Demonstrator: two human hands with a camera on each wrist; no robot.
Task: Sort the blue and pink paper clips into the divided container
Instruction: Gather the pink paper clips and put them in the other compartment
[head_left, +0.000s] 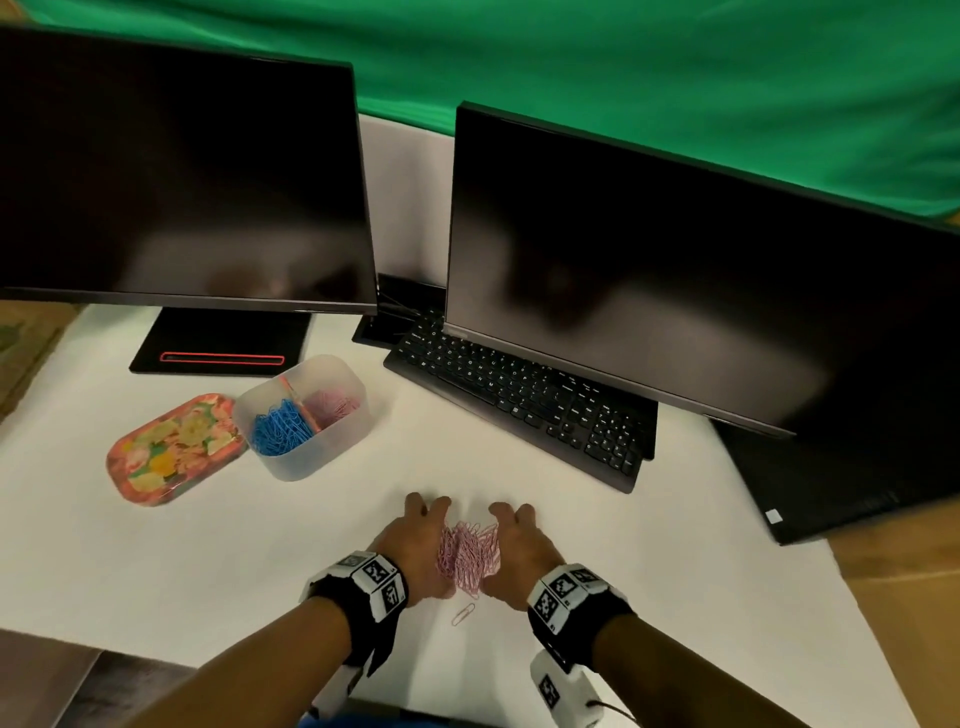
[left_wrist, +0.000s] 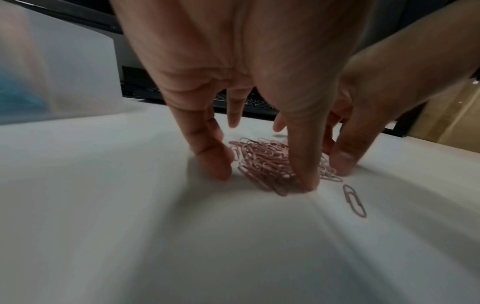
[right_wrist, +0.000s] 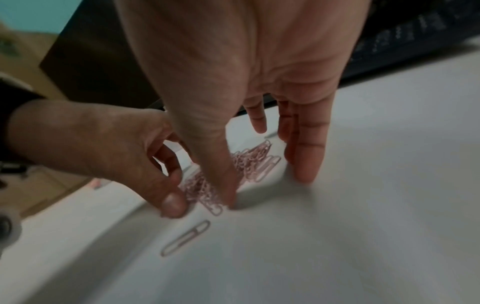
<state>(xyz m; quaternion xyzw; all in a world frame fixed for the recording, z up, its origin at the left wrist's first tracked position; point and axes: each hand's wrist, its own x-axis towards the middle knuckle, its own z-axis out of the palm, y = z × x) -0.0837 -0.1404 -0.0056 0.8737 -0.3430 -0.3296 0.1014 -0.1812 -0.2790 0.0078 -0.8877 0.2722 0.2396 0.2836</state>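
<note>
A pile of pink paper clips (head_left: 470, 556) lies on the white table near its front edge. My left hand (head_left: 421, 540) and right hand (head_left: 519, 545) flank the pile, fingertips down on the table, cupping it from both sides. In the left wrist view my fingers (left_wrist: 213, 156) stand beside the pile (left_wrist: 265, 162). One stray pink clip (head_left: 463, 616) lies just in front of it. The translucent divided container (head_left: 311, 462) stands far left, blue clips (head_left: 280, 423) in one half, pink clips (head_left: 332, 405) in the other.
A floral tin lid (head_left: 174, 449) lies left of the container. A black keyboard (head_left: 519, 400) runs diagonally behind the hands, under the right monitor (head_left: 649, 270). The left monitor (head_left: 182, 171) stands on its base behind the container.
</note>
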